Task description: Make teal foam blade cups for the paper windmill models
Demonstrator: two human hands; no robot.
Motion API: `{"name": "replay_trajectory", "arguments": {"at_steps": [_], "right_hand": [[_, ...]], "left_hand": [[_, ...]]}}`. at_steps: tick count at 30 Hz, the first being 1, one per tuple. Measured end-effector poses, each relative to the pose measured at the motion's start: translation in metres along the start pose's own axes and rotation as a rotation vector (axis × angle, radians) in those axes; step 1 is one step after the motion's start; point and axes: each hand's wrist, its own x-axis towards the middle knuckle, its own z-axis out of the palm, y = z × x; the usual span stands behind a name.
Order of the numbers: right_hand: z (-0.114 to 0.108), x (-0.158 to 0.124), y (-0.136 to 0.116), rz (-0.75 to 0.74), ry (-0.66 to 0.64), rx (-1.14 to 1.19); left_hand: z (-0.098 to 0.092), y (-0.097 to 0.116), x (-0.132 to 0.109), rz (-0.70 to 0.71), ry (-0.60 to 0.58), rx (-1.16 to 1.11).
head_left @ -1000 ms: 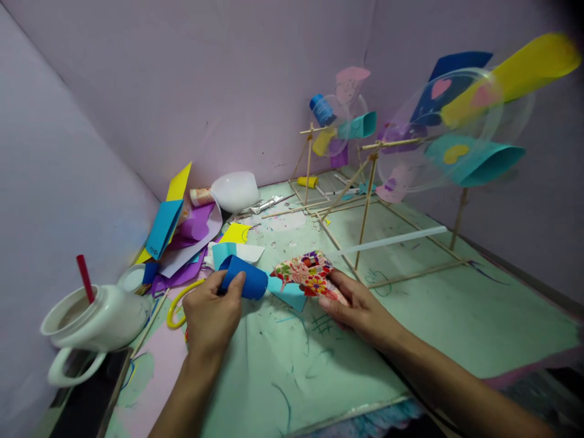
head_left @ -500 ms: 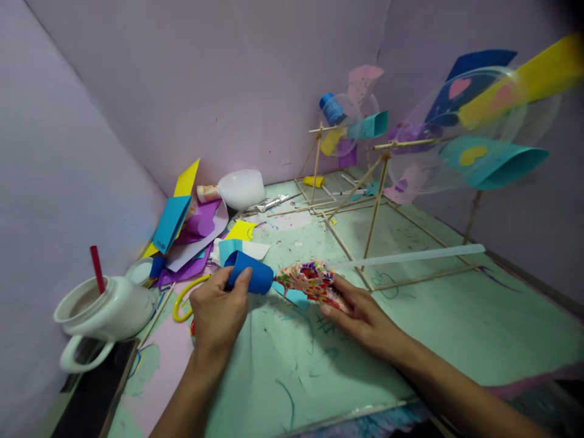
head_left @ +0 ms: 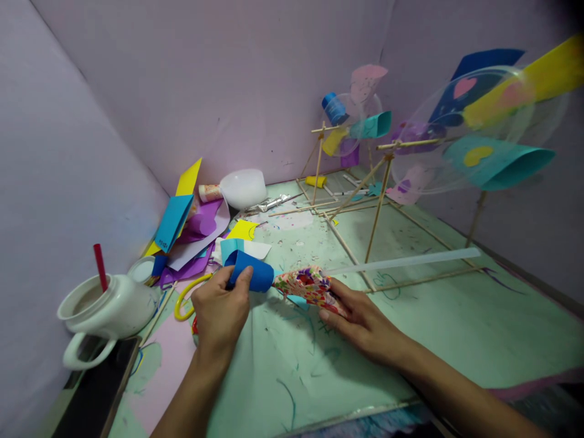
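Note:
My left hand (head_left: 222,307) pinches a small blue paper tube (head_left: 255,272) between thumb and fingers, its wide open end facing left. My right hand (head_left: 365,316) is wrapped around a glue gun (head_left: 310,286) covered in floral material. The gun's tip points left and meets the right end of the tube, or lies very close to it; exact contact cannot be made out. A long translucent glue stick (head_left: 410,260) sticks out of the gun's back toward the right. Below the tip, a light-blue paper piece (head_left: 300,302) lies on the table.
Two stick frames with paper-bladed wheels stand at right, the nearer wheel (head_left: 479,131) large. Paper scraps (head_left: 196,243), yellow-handled scissors (head_left: 182,307), and a white teapot-like pot (head_left: 118,307) with a red stick are at left. A white bottle (head_left: 244,188) lies at the back.
The view has shifted slightly, so the scene sits a little further right. Both hands keep their grips, with the gun's tip still at the tube's end.

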Motion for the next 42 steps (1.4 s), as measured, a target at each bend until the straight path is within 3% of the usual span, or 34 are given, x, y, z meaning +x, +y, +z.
{"name": "replay_trajectory", "arguments": {"at_steps": [10,16,20,33,39,42], "right_hand": [[-0.001,-0.001,0.0,0.008,0.028,0.009],[0.001,0.0,0.005,0.038,0.128,0.038],[0.0,0.0,0.004,0.035,0.108,0.037],[0.0,0.002,0.006,0.017,0.149,0.056],[0.003,0.006,0.015,0.185,0.335,0.18],[0.001,0.011,0.009,0.327,0.337,0.309]], "left_hand": [[0.0,-0.001,0.003,0.007,0.031,-0.011],[0.0,0.0,0.001,0.034,0.022,-0.014],[0.0,0.001,-0.001,0.038,0.013,-0.009],[0.0,-0.002,-0.004,0.218,0.028,-0.028],[-0.001,-0.003,-0.003,0.239,0.028,-0.026],[-0.001,-0.003,-0.002,0.256,0.029,0.001]]}}
